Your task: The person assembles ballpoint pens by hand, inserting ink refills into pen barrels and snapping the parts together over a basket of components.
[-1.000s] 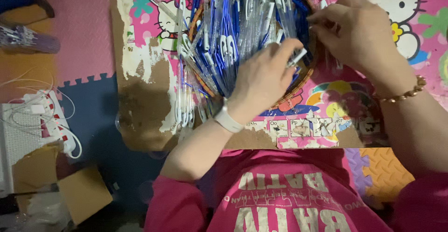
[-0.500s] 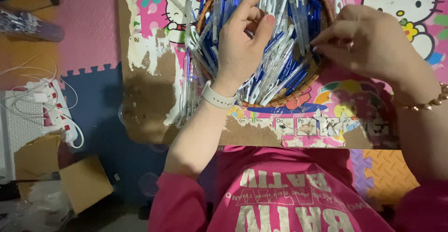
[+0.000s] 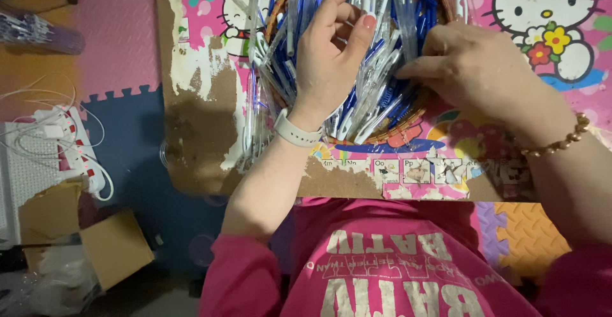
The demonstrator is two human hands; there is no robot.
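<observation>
A round wicker basket (image 3: 389,133) heaped with blue and white pens (image 3: 389,33) stands on a low table (image 3: 197,132) with a worn cartoon-cat top. My left hand (image 3: 331,59), with a white watch (image 3: 296,131) on the wrist, lies back-up on the middle of the heap, fingers spread and dug in among the pens, thumb bent. From the right edge of the basket my right hand (image 3: 475,68), wearing a bead bracelet (image 3: 564,140), has its fingertips drawn together on pens. What lies under either palm is hidden.
A few pens (image 3: 252,126) lie on the table left of the basket. On the foam puzzle mats (image 3: 121,43) to the left sit a power strip with white cables (image 3: 70,158), a cardboard box (image 3: 115,247) and a clear bag of pens (image 3: 38,33).
My left hand slid from the basket's near right rim up onto the middle of the pen heap. My right hand dropped lower on the right side of the heap.
</observation>
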